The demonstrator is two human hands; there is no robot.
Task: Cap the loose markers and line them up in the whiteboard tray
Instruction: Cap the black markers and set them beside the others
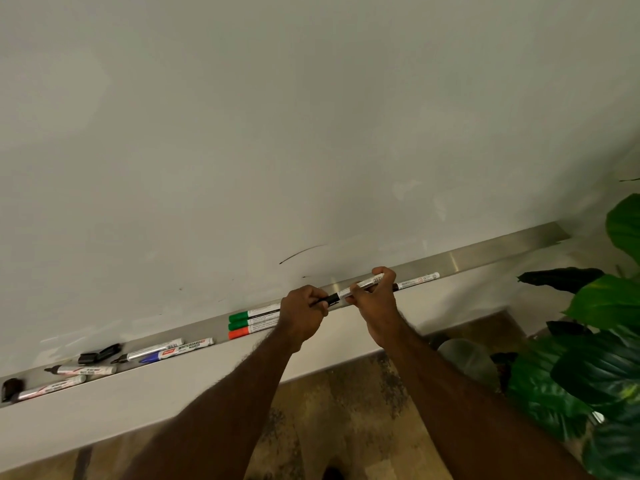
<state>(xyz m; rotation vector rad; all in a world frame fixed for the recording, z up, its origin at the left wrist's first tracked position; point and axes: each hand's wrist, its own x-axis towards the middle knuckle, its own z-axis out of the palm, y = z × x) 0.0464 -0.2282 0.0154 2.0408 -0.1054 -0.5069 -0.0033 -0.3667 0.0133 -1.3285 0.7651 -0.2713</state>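
While the right hand (375, 299) pinches a white marker barrel (362, 283) and left hand (304, 315) fingers close round its black cap (329, 299) just above the metal tray (485, 252), cap may go on crooked w/o straight push, or the nib may smear a finger.

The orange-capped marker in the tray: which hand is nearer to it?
Left. The left hand sits just right of the orange-capped marker; the right hand is farther right along the tray.

Tray (485, 252): metal, below whiteboard | left: loose caps (98, 354), uncapped markers (83, 370) | middle: two green (254, 315), one red (254, 330) | right: one marker (417, 281)
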